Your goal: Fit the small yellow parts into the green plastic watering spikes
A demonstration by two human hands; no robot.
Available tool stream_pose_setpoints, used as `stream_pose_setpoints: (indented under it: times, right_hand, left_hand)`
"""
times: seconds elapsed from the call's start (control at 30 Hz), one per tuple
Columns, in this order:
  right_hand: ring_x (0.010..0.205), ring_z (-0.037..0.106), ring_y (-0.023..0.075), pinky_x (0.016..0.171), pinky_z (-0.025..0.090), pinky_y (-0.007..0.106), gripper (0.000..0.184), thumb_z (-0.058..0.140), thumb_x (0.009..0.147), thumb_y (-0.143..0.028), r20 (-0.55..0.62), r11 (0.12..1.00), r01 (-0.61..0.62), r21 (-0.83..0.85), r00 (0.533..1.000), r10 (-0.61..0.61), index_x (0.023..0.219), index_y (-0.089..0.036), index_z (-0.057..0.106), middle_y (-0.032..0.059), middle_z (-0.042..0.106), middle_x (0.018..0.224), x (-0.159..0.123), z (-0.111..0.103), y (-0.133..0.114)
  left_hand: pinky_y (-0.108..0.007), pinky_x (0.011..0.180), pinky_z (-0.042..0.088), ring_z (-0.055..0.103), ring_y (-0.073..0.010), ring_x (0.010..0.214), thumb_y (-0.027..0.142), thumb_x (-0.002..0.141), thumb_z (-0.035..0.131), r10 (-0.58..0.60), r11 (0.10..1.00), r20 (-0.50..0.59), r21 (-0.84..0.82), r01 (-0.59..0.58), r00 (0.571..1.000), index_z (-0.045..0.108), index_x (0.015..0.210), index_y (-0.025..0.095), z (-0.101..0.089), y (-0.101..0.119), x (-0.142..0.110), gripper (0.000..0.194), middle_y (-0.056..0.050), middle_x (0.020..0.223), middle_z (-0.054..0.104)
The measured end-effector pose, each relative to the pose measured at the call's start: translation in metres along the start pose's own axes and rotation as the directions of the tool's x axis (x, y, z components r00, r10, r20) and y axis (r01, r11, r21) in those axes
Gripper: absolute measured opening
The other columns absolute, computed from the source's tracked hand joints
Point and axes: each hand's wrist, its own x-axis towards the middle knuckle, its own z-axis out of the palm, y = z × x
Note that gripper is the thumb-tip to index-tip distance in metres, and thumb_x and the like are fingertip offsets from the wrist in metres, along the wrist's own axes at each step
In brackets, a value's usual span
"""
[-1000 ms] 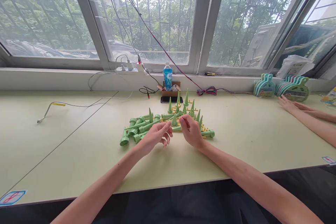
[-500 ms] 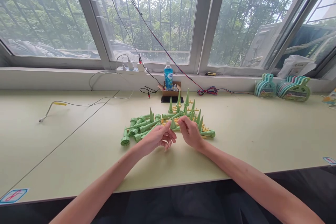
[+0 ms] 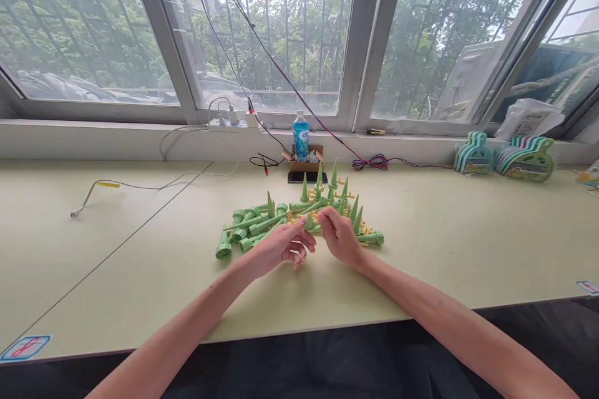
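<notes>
A heap of green plastic cone spikes lies on the pale table, some upright, some on their sides, with small yellow parts mixed in. My left hand and my right hand meet at the near edge of the heap. Both have their fingers curled in a pinch around a green cone that stands between them. I cannot tell which hand bears it.
A blue water bottle, a small cardboard box and a dark phone sit behind the heap. Cables trail across the left of the table. Stacks of teal carded goods stand at the right by the window sill.
Another person's hands at the far right have left the view. My own hands have stayed at the heap, shifting only slightly.
</notes>
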Motion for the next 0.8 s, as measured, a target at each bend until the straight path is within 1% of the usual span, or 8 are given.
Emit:
stream_pose_setpoints:
  times: [0.27,0.43,0.47,0.57,0.63,0.8]
  right_hand:
    - [0.047,0.036,0.0105,0.049,0.032,0.023,0.028,0.033,0.102,-0.037,0.007,1.0,0.009,-0.001,1.0,-0.009,0.081,-0.022,0.042,-0.0054,0.041,0.056,0.0003,-0.0001,0.0001]
    - [0.047,0.036,0.0101,0.049,0.032,0.023,0.027,0.033,0.102,-0.037,0.011,1.0,0.005,0.004,1.0,-0.005,0.081,-0.022,0.042,-0.0057,0.042,0.056,0.0004,-0.0001,0.0017]
    - [0.047,0.036,0.01,0.048,0.031,0.023,0.027,0.034,0.102,-0.037,0.01,1.0,0.005,0.007,1.0,-0.005,0.081,-0.022,0.042,-0.0057,0.042,0.056,0.0004,-0.0001,0.0018]
    - [0.047,0.035,0.0098,0.048,0.031,0.023,0.027,0.034,0.102,-0.037,0.011,1.0,0.006,0.011,1.0,-0.006,0.081,-0.022,0.042,-0.006,0.041,0.056,0.0007,-0.0003,0.0011]
    - [0.046,0.034,0.0099,0.048,0.031,0.023,0.028,0.034,0.102,-0.038,0.015,1.0,0.006,0.014,1.0,-0.006,0.081,-0.022,0.042,-0.0062,0.04,0.055,0.0009,-0.0004,0.0004]
    - [0.046,0.033,0.0102,0.047,0.03,0.023,0.029,0.033,0.102,-0.04,0.021,1.0,0.004,0.018,1.0,-0.005,0.081,-0.022,0.042,-0.0064,0.039,0.055,0.0009,-0.0006,-0.0001]
  left_hand:
    - [-0.022,0.048,0.047,0.054,-0.0096,0.056,0.061,0.083,0.06,0.006,0.999,-0.004,-0.034,-0.006,1.0,0.07,0.084,0.011,-0.0039,-0.0012,0.0016,0.051,-0.012,0.086,0.067]
    - [-0.022,0.048,0.047,0.055,-0.0082,0.056,0.057,0.083,0.063,0.073,0.997,0.002,-0.012,-0.073,0.997,0.065,0.084,0.01,-0.0032,-0.0011,0.0014,0.047,-0.011,0.093,0.065]
    - [-0.022,0.049,0.047,0.055,-0.0082,0.056,0.056,0.083,0.063,0.092,0.996,0.003,-0.004,-0.092,0.996,0.065,0.083,0.01,-0.0032,-0.0012,0.0012,0.046,-0.01,0.09,0.064]
    - [-0.023,0.05,0.046,0.053,-0.0088,0.054,0.054,0.084,0.063,0.136,0.99,0.002,0.042,-0.136,0.991,0.063,0.082,0.011,-0.0031,-0.0014,0.0001,0.043,-0.004,0.071,0.058]
    - [-0.024,0.05,0.046,0.052,-0.0097,0.054,0.054,0.083,0.064,0.164,0.983,-0.005,0.081,-0.163,0.986,0.062,0.081,0.012,-0.0027,-0.0009,-0.0005,0.043,-0.001,0.064,0.054]
    - [-0.023,0.048,0.044,0.054,-0.0106,0.058,0.051,0.076,0.072,0.229,0.965,-0.047,0.138,-0.221,0.972,0.058,0.076,0.015,0.0004,0.0011,-0.0015,0.039,0.001,0.069,0.05]
